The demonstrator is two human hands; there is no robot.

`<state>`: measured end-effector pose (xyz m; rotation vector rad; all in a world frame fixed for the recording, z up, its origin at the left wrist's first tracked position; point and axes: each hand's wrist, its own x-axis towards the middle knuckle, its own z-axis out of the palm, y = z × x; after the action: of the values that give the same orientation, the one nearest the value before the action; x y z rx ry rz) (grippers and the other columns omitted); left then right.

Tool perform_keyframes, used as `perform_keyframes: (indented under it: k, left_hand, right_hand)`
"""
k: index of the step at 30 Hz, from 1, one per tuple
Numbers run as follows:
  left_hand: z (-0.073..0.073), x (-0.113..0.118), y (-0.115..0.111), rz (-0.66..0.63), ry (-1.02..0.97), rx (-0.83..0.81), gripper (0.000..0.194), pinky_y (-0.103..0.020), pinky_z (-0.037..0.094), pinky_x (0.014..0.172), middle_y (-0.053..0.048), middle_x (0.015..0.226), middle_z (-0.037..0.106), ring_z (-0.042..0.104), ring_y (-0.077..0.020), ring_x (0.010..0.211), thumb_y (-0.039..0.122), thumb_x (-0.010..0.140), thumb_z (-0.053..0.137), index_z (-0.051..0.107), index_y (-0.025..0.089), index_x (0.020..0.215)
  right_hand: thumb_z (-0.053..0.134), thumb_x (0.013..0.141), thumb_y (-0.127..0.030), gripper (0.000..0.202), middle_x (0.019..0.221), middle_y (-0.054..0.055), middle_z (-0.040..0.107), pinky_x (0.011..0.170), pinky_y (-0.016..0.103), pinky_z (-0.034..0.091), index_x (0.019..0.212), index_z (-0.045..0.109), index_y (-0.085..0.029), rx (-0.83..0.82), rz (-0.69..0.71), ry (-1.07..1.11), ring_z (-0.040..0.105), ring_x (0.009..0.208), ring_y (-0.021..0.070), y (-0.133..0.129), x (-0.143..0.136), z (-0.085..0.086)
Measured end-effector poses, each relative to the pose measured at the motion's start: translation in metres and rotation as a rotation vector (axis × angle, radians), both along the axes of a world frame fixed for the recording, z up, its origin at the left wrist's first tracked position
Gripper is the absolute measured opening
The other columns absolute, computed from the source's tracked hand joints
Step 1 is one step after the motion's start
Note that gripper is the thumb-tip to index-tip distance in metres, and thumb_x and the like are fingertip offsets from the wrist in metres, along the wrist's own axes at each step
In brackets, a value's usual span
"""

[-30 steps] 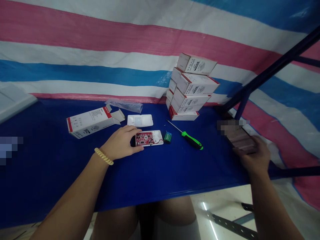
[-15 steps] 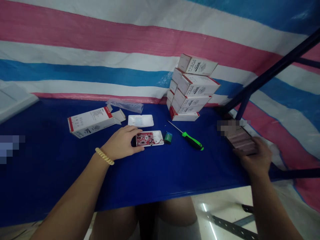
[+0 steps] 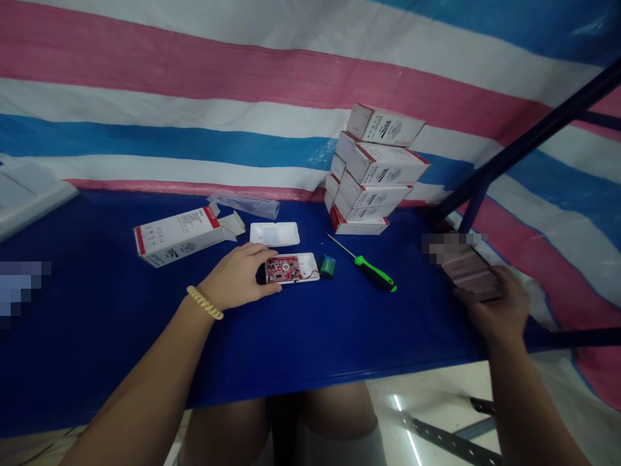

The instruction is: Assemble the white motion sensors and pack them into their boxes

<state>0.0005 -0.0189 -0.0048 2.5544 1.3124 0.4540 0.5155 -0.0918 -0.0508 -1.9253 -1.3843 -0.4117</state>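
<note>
My left hand (image 3: 241,278) grips the left end of a white plastic housing (image 3: 310,266), thumb at the near edge and fingers at the far edge. A red circuit board (image 3: 284,268) lies in the housing, its components facing up. Thin wires run from it to a green and blue battery (image 3: 327,266) at the right. My right hand (image 3: 502,301) is closed on a flat, dark-edged phone (image 3: 470,273) at the table's right side; part of it is blurred out. Behind the housing lies its white cover (image 3: 275,234), hollow side up.
A green and black screwdriver (image 3: 376,273) lies right of the battery. An opened white and red carton (image 3: 179,236) and a clear plastic bag (image 3: 247,206) lie at the back left. Several small boxes (image 3: 383,165) are stacked at the back. A blue metal frame (image 3: 524,136) rises at the right.
The view has shifted very slightly, so everything appears a few pixels further right. Both hands keep their hold, with no other visible movement.
</note>
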Motion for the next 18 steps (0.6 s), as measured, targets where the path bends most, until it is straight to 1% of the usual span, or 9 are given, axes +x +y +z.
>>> perform_keyframes:
  k: [2, 4, 8, 11, 14, 18]
  left_hand:
    - [-0.001, 0.0, 0.0, 0.001, -0.004, 0.003, 0.063, -0.046, 0.044, 0.102, -0.015, 0.126, 0.06, 0.056, -0.0298, 0.116, 0.054, 0.076, 0.068, 0.059, 0.014, 0.125]
    - [-0.001, -0.001, 0.0, 0.003, -0.011, 0.003, 0.062, -0.046, 0.045, 0.102, -0.014, 0.126, 0.061, 0.057, -0.03, 0.116, 0.054, 0.077, 0.068, 0.06, 0.015, 0.124]
    - [-0.001, -0.001, 0.001, 0.007, -0.004, 0.001, 0.063, -0.047, 0.045, 0.102, -0.014, 0.127, 0.061, 0.057, -0.0302, 0.117, 0.054, 0.076, 0.068, 0.059, 0.016, 0.125]
    - [0.0, -0.001, 0.0, 0.008, 0.006, -0.003, 0.063, -0.046, 0.044, 0.103, -0.015, 0.127, 0.061, 0.056, -0.0302, 0.118, 0.054, 0.076, 0.068, 0.059, 0.015, 0.125]
    - [0.0, -0.001, 0.0, 0.005, 0.003, -0.007, 0.063, -0.047, 0.044, 0.103, -0.015, 0.127, 0.061, 0.056, -0.0302, 0.118, 0.053, 0.077, 0.068, 0.059, 0.014, 0.125]
    - [0.0, -0.001, 0.0, 0.012, 0.001, -0.018, 0.062, -0.046, 0.044, 0.102, -0.014, 0.127, 0.06, 0.056, -0.03, 0.118, 0.053, 0.077, 0.068, 0.059, 0.015, 0.125]
  right_hand:
    - [0.071, 0.053, -0.054, 0.085, 0.121, 0.018, 0.062, 0.098, 0.05, 0.045, 0.124, 0.06, -0.01, -0.036, -0.04, 0.078, 0.059, 0.111, 0.0364, -0.001, -0.005, 0.003]
    - [0.073, 0.049, -0.053, 0.091, 0.122, 0.017, 0.062, 0.097, 0.05, 0.045, 0.128, 0.057, -0.011, -0.072, -0.088, 0.169, 0.059, 0.11, 0.0359, -0.002, -0.008, 0.004]
    - [0.077, 0.042, -0.056, 0.111, 0.123, 0.015, 0.06, 0.098, 0.048, 0.044, 0.14, 0.044, -0.014, -0.128, -0.149, 0.332, 0.059, 0.111, 0.0346, -0.001, -0.011, 0.004]
    - [0.077, 0.039, -0.056, 0.118, 0.122, 0.014, 0.062, 0.099, 0.047, 0.044, 0.143, 0.039, -0.015, -0.188, -0.193, 0.395, 0.059, 0.112, 0.034, 0.0, -0.012, 0.005]
    - [0.076, 0.04, -0.057, 0.117, 0.122, 0.014, 0.062, 0.099, 0.048, 0.044, 0.143, 0.039, -0.016, -0.248, -0.214, 0.389, 0.059, 0.113, 0.0349, 0.001, -0.013, 0.007]
    - [0.073, 0.046, -0.058, 0.104, 0.116, 0.013, 0.065, 0.095, 0.053, 0.045, 0.138, 0.046, -0.018, -0.304, -0.2, 0.313, 0.061, 0.108, 0.0363, 0.002, -0.008, 0.004]
